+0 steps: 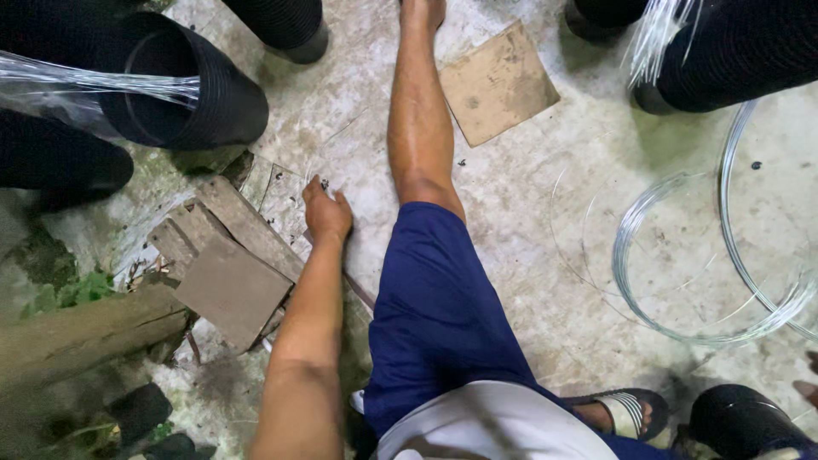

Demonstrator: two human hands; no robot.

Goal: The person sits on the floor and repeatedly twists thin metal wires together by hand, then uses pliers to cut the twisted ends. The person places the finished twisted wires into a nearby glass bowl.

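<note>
1. The left hand [326, 213] lay near the middle of the frame, a little left of centre, palm down on the concrete floor [545, 204]. Its fingers were held close together and slightly curled, the fingertips touching the ground, and no object could be seen in its grip.
2. The right hand did not show anywhere in the view, so its fingers could not be described.
3. Just left of the left hand lay a heap of broken slabs [230, 273], flat grey-brown pieces stacked at angles in the lower left of the frame. The hand was just beside the heap's upper edge; whether it touched a piece could not be told.
4. A bare leg [417, 111] stretched up from the centre toward the top edge, with blue shorts [434, 315] covering the thigh below it, right of the forearm.
5. A flat square board [498, 83] rested on the floor in the upper middle, right of the leg and well apart from the hand.
6. A coil of shiny wire [724, 255] lay at the right side of the frame.
7. A black ribbed pipe [183, 89] lay open-ended in the upper left, with a bundle of clear strands [94, 83] across its mouth.
8. A sandalled foot [626, 411] showed at the lower right.
</note>
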